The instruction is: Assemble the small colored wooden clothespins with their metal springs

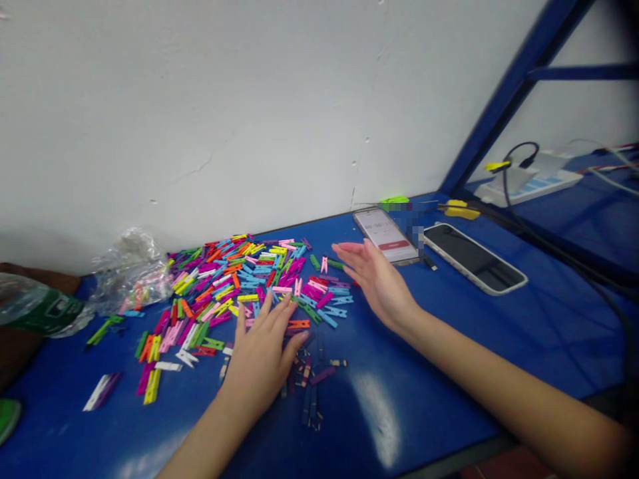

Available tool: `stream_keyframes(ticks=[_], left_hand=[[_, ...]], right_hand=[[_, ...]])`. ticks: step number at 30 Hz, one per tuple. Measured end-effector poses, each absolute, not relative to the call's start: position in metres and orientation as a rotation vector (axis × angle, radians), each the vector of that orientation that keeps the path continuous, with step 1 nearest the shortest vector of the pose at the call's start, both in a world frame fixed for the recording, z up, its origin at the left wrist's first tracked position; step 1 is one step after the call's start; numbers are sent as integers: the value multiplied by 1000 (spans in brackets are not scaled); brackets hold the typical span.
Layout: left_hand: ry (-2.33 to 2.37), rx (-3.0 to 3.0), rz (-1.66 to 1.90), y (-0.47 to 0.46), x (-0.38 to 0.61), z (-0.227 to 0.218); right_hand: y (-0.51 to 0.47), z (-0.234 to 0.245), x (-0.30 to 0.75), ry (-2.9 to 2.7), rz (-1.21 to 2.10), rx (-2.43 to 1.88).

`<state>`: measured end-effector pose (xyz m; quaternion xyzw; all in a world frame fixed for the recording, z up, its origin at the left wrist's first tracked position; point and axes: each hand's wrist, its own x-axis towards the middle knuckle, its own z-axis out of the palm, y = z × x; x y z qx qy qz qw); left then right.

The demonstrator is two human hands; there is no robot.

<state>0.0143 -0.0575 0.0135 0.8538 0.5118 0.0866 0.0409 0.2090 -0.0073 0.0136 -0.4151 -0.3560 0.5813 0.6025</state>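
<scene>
Many small coloured clothespins (259, 269) lie in a loose heap on the blue table (424, 392), near the wall. My left hand (264, 342) is palm down over the front of this heap, fingers spread; whether it touches the clothespins under it I cannot tell. Just right of that hand lies a smaller group of dark purple and navy clothespins (312, 379), partly hidden by it. My right hand (377, 283) is at the heap's right edge, fingers stretched out, holding nothing. A white and purple clothespin pair (102, 391) lies apart at the front left.
A phone with a lit screen (392, 239) and a dark-screened phone (474, 258) lie at the right. Black cables and a white power strip (529, 189) are beyond. At left are a crumpled clear plastic bag (132, 273) and a green-labelled plastic bottle (42, 306).
</scene>
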Motion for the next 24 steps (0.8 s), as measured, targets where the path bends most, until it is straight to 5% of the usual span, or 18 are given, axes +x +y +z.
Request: stream_keyframes(ticks=[12,24], left_hand=[[1656,2700,247,-43,0,12],[1662,2706,241,-36,-11,1]], right_hand=[[4,-3,222,-2222,468,-1275],[-20,-3,198,-2644,486,-1134]])
